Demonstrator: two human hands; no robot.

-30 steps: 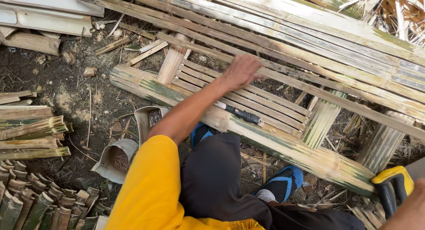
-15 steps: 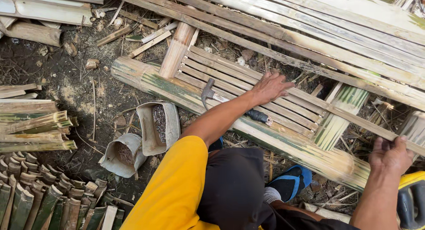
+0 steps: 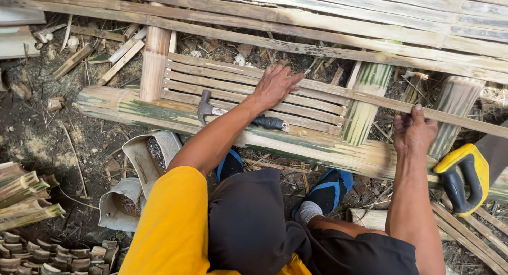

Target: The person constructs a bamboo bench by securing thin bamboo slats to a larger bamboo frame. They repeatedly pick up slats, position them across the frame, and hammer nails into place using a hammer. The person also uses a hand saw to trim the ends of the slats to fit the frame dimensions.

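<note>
Head view: your left hand (image 3: 275, 85) lies flat and open on the bamboo slat panel (image 3: 248, 92), gripping nothing, while your right hand (image 3: 414, 129) closes around the long bamboo slat (image 3: 370, 98) laid across the panel's far edge. The step in hand appears to be seating this slat; fastening it would call for the hammer (image 3: 241, 116), which lies on the panel beside your left forearm, and the yellow-handled saw (image 3: 465, 174) rests just right of your right hand.

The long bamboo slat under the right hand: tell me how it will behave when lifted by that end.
The bamboo slat is long and thin, so it will probably sag and spring. Likely light. Its split edges may be splintery against the right hand.
</note>
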